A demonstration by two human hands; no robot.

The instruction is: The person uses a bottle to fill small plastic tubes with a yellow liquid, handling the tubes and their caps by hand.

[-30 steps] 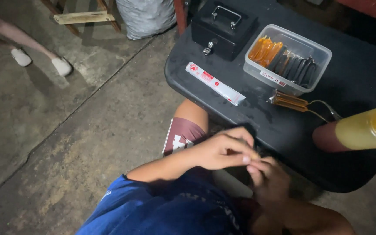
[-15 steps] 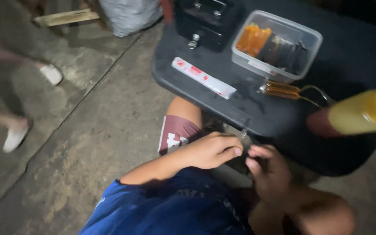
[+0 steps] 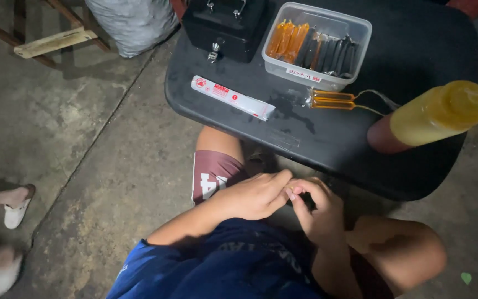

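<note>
Currently left hand (image 3: 253,195) and right hand (image 3: 311,207) pressed together over lap, below near edge of black rounded bench (image 3: 327,144); fingers curled around something small, unidentifiable. Fine fingertip manipulation judged underway; steadiness needed next.

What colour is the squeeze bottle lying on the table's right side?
Yellow, with a dark reddish base end: the squeeze bottle on the black table, seen in the head view.
</note>
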